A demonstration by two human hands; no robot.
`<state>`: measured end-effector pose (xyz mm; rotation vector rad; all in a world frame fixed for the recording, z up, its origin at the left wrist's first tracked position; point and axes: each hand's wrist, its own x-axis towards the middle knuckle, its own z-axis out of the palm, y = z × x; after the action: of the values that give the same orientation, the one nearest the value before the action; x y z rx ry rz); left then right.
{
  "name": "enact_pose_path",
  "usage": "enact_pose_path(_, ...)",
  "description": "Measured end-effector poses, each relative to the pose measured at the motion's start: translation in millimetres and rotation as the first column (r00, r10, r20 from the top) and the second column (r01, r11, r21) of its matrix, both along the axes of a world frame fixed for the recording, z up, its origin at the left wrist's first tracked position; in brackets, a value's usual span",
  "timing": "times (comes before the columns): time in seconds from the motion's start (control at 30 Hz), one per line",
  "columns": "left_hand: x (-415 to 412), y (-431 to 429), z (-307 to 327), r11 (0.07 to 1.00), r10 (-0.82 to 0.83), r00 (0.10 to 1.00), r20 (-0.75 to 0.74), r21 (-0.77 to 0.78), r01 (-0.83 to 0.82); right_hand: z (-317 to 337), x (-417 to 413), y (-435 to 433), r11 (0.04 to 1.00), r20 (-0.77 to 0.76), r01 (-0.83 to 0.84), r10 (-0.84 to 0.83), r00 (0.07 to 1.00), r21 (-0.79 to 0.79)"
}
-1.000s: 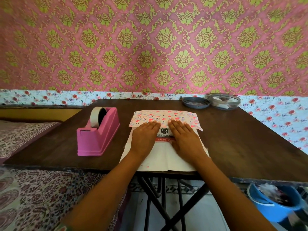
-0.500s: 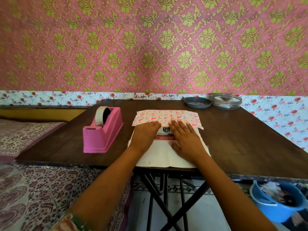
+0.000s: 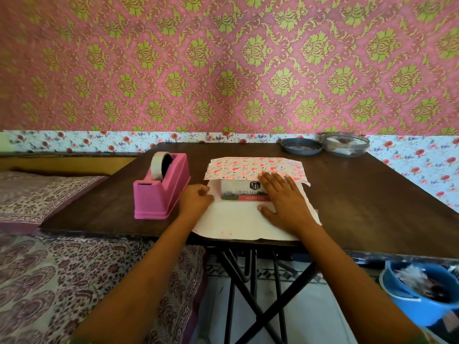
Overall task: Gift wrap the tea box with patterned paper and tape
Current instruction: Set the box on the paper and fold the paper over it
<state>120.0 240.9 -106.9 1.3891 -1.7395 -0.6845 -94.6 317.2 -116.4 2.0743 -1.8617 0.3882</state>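
Note:
The tea box (image 3: pixel 238 192) lies flat on the sheet of wrapping paper (image 3: pixel 233 222), which shows its white underside near the table's front edge. The far flap of patterned paper (image 3: pixel 250 167), with hearts on pink, is folded over the box's far half. My right hand (image 3: pixel 285 202) lies flat with straight fingers on the box and the flap's edge, pressing them down. My left hand (image 3: pixel 196 199) sits at the paper's left edge, off the box, its fingers loosely curled; whether they pinch the paper I cannot tell. A pink tape dispenser (image 3: pixel 161 192) with a tape roll stands just left of it.
The dark wooden folding table (image 3: pixel 360 202) carries a grey lid (image 3: pixel 301 146) and a clear round container (image 3: pixel 345 144) at the back right. A bed with a patterned cover (image 3: pixel 49 269) lies left. A blue bucket (image 3: pixel 422 294) stands on the floor at the right.
My left hand has slid off the box to the left, toward the tape dispenser, uncovering the box's label. My right hand stays pressing on the box and flap.

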Motion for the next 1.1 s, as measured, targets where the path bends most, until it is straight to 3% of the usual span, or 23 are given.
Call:
enact_pose_path(0.1, -10.6, -4.8, 2.7, 0.975, -0.2, 0.979, 0.041, 0.11, 0.195, -6.2, 0.5, -2.0, 1.0, -0.002, 0.005, -0.005, 1.0, -0.009)
enact_pose_path(0.17, -18.8, -7.6, 6.0, 0.963, -0.237, 0.971, 0.027, 0.134, 0.232, -7.6, 0.8, -3.1, 1.0, -0.002, 0.005, -0.005, 1.0, -0.011)
enact_pose_path(0.3, -24.4, -14.2, -3.9, 0.983, -0.163, 0.987, -0.004, 0.082, 0.163, -7.9, 0.3, -2.8, 0.999, 0.006, 0.001, -0.001, 1.0, -0.033)
enact_pose_path(0.7, -24.9, -16.5, -12.6, 0.992, -0.123, 0.983, 0.133, 0.049, 0.118, -6.6, -0.4, -1.9, 1.0, 0.001, 0.009, -0.009, 1.0, -0.012)
enact_pose_path(0.83, -22.9, -4.5, -3.3, 0.995, -0.088, 0.995, 0.053, 0.057, 0.085, -5.7, -2.6, -0.7, 1.0, 0.012, 0.009, -0.009, 1.0, -0.002)
enact_pose_path(1.1, 19.8, 37.8, 34.3, 0.972, 0.049, 0.999, -0.009, -0.229, -0.05, -7.5, -5.7, -2.2, 1.0, -0.001, -0.007, 0.007, 1.0, -0.017)
